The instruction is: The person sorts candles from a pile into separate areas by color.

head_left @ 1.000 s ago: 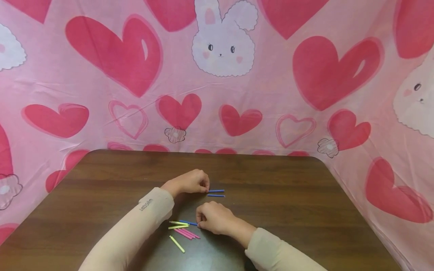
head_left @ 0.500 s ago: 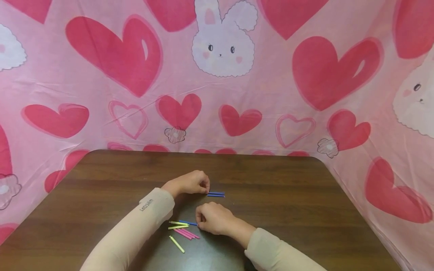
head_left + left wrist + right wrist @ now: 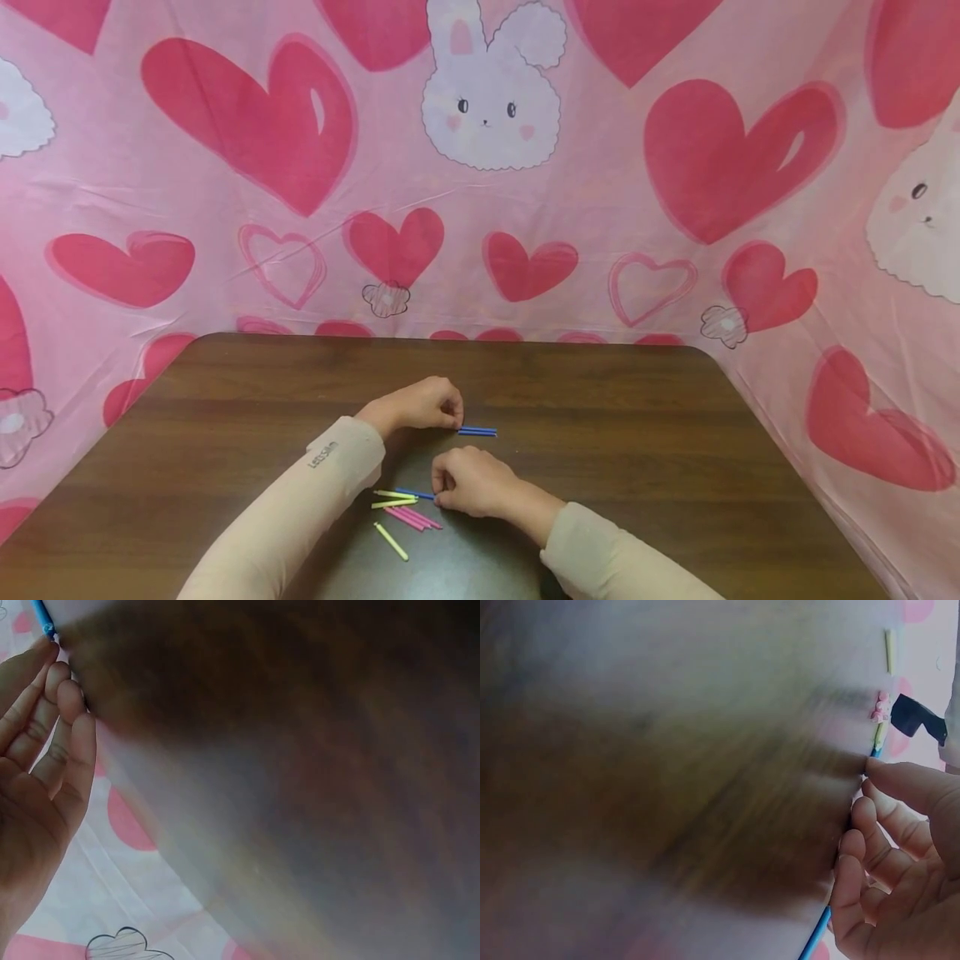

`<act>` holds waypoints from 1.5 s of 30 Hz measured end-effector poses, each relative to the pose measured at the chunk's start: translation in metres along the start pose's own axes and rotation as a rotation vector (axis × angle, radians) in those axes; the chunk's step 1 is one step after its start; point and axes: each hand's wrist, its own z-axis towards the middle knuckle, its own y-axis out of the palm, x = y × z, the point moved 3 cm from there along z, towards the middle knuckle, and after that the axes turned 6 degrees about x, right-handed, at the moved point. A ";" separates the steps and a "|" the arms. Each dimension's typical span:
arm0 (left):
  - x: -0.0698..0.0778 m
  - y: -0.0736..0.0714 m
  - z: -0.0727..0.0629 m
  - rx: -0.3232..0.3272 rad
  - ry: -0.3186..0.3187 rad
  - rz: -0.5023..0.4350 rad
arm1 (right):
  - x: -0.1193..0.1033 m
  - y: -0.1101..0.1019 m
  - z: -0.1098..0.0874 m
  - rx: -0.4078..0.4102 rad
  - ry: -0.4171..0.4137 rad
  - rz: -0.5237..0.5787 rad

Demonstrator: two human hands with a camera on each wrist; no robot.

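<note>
Two blue sticks (image 3: pixel 480 433) closer, left wrist view — one

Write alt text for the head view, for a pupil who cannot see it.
A person's left hand pinches one of two blue sticks lying side by side on a brown table, while their right hand pinches another blue stick. Yellow sticks and pink sticks lie nearby; a heart-printed pink cloth hangs behind.

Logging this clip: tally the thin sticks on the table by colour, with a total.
Thin blue sticks: 3 (2 at the left hand, 1 at the right hand)
Thin pale-yellow sticks: 3
Thin pink sticks: at least 3, bunched together
Total: at least 9
</note>
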 end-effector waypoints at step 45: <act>-0.021 -0.051 -0.091 0.216 -0.164 -0.042 | 0.002 -0.001 0.002 0.040 0.007 0.137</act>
